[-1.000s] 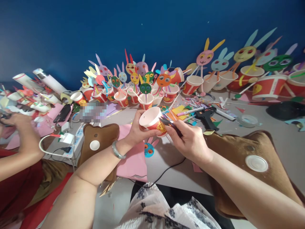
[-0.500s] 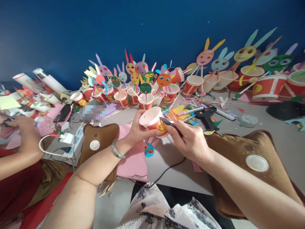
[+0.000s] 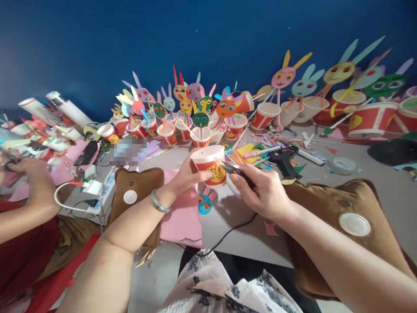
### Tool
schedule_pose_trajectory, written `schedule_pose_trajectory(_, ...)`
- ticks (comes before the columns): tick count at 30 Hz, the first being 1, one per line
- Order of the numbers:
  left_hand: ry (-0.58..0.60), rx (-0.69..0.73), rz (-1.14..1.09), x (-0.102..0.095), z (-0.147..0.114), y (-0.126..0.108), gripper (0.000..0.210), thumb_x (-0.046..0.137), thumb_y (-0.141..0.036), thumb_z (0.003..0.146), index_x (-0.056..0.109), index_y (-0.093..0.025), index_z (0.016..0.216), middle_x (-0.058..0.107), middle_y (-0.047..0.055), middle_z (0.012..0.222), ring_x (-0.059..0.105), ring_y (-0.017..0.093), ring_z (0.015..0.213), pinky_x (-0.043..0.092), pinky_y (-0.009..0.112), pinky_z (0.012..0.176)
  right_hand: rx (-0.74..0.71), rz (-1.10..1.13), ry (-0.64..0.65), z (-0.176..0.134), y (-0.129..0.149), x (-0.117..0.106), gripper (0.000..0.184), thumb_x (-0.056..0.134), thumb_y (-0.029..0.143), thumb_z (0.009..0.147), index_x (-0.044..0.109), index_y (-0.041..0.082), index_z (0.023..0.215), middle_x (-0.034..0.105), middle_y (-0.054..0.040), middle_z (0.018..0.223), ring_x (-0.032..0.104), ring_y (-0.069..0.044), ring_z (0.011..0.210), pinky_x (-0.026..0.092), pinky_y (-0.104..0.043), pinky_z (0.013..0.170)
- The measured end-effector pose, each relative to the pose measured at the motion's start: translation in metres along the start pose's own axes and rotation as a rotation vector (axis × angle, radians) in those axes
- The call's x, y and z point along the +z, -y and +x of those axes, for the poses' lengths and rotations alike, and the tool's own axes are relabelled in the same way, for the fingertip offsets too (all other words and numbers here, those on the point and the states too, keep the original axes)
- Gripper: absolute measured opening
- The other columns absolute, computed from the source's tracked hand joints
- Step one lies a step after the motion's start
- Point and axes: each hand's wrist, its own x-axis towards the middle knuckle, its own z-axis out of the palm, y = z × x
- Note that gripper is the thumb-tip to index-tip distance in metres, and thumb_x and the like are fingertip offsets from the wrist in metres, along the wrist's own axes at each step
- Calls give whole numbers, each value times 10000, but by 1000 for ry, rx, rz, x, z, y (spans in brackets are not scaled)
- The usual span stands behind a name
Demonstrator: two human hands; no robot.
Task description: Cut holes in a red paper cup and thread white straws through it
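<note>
- Head view: left hand (image 3: 186, 177) wrapped round red-and-white paper cup (image 3: 208, 163), held above table (image 3: 233, 241), mouth up, long axis near upright, slightly tilted.
- Right hand (image 3: 265, 191) gripping dark-handled tool (image 3: 245, 174), tip pointing left at cup's right wall; can't tell if piercing.
- Cup lies left of right hand; left hand nearer it.

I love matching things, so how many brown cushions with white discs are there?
2: one cushion by the left forearm, another cushion by the right forearm; others may be hidden.
</note>
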Motion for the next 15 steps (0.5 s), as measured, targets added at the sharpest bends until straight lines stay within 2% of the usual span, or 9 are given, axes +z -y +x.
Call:
schedule_pose_trajectory(5,44,-19,19,-2,3,-3,475,837,-388,717,646,-189,1104,723,65,891,698,279,1017,563,440,904,5,-46,60,3,2,-3,331,465,412,972,430,243,691,411,51,482,375,-108,403,267,-262,465)
schedule_pose_trajectory(12,3,22,56,2,3,-4,448,823,-369,721,657,-160,1081,702,114,1112,657,258,1080,529,427,973,-3,-144,89,3,1,-2,344,418,432,990,490,230,720,476,23,498,466,-132,433,275,-267,485)
schedule_pose_trajectory(15,-6,30,58,0,5,-2,480,821,-347,711,642,-165,1117,686,117,1169,657,242,1051,536,414,947,-13,-205,97,3,1,-3,358,413,444,994,514,225,729,507,9,511,490,-141,445,257,-274,489)
